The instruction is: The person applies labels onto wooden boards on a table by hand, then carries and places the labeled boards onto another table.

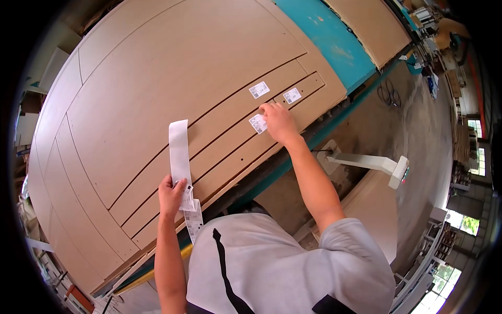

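My left hand is closed around a long strip of white labels. The strip's blank upper end lies over the grooved brown board, and its printed lower end hangs down by my shirt. My right hand is over the board near its front edge, fingers drawn together at the corner of a printed label. Whether that label lies fully flat on the board I cannot tell. Two more labels, one on a wide strip and one on a narrow piece, sit just beyond my fingers.
The large brown board with cut grooves lies on a teal machine bed. A white arm-shaped stand rises at the right, beside stacked panels. A coiled cable lies on the concrete floor.
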### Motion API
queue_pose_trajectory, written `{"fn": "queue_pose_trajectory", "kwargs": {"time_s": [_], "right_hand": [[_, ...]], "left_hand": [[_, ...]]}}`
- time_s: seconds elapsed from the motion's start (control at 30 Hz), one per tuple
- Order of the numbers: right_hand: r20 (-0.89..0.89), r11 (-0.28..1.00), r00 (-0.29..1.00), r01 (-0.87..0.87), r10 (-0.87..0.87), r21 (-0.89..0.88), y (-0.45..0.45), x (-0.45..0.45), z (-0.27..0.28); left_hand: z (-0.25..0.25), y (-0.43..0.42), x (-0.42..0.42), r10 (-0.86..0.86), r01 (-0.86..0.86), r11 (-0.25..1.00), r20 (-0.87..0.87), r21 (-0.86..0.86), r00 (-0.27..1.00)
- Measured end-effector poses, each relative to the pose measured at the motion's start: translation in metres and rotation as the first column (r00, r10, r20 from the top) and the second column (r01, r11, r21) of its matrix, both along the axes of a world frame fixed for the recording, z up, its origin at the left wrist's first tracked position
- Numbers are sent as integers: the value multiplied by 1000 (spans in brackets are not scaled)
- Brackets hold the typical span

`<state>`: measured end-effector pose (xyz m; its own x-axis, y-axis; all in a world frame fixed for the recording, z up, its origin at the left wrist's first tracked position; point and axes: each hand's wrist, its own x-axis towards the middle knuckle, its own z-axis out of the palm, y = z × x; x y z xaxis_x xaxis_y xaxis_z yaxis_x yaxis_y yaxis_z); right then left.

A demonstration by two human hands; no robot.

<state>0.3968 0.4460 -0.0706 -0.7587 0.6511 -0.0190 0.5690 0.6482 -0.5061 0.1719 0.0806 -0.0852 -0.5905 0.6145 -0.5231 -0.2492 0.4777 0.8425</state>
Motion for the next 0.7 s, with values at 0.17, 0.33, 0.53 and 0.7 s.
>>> {"fn": "queue_pose_trajectory", "kwargs": {"time_s": [0.17,0.33,0.53,0.7], "right_hand": [[17,1000,1000,20,-20,10,-5,3,-2],[-112,990,992,70,-57,120,-19,6,-9],[-169,841,934,191,-314,-507,-25,21,23],[-210,799,830,380,-517,-466,72,60,-12]], "left_hand": [[-1,-1,0,20,-20,999,9,30,1000],[-1,-1,0,27,-27,1000,10,-7,1000],[-8,-3,-3,33,-33,999,1,2,999],[0,3,-3,35,-35,999,26,-8,999]]}}
